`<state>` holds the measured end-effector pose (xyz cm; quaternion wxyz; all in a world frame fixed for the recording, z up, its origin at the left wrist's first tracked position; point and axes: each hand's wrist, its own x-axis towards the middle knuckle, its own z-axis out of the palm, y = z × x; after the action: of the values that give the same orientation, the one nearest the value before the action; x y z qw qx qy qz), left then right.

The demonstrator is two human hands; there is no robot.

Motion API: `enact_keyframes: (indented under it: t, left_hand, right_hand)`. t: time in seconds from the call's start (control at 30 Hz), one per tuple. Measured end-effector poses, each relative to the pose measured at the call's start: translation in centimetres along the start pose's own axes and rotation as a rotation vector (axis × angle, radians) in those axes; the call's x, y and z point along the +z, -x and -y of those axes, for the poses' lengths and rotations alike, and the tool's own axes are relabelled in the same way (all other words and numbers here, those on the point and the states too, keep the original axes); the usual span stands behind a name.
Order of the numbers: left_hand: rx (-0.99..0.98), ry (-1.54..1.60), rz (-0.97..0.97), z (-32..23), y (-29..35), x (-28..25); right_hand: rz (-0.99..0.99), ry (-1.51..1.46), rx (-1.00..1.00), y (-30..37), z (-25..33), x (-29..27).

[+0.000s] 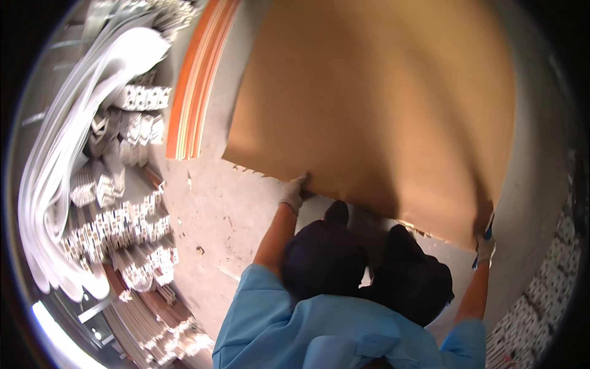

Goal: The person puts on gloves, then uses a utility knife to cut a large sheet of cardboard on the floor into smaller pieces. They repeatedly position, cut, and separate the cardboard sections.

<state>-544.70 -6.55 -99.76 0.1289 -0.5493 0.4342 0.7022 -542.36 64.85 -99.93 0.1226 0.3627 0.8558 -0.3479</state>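
A large brown cardboard sheet [344, 104] stretches out in front of me, its near edge ragged in places. My left hand [293, 193], in a pale glove, is closed on that near edge, the thumb lying on top. At the sheet's near right corner, my gloved right hand [485, 247] grips the cardboard. A slim blue tool [488, 234] also sticks out of the right hand; its kind is not clear. The fingers of both hands are partly hidden beneath the sheet.
Orange and cream long strips [195, 92] lie on the grey floor [206, 215] left of the sheet. Stacked pale profiles [117, 227] and looped white sheeting [80, 129] fill the left side. More stacked pieces [541, 301] stand at lower right. My legs are close to the near edge.
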Motion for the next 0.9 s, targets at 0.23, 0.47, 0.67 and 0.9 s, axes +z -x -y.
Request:
enact_keyframes:
  t: [0.23, 0.47, 0.67, 0.9]
  left_hand:
    - [0.131, -0.049, -0.174, 0.0, 2.3, 1.6]
    - [0.117, -0.087, -0.226, 0.9, 2.2, 0.2]
    - [0.213, -0.402, -0.377, 0.6, 3.8, 0.2]
    - [1.124, -1.375, -0.337, -2.3, 7.6, 4.9]
  right_hand:
    - [-0.026, 0.064, 0.048, 1.2, 1.9, -0.2]
    - [-0.043, 0.125, 0.084, 0.3, 0.9, 0.1]
    - [-0.075, 0.088, 0.113, 1.6, 1.0, 0.3]
    - [-0.105, 0.124, 0.153, 2.4, 3.4, -0.2]
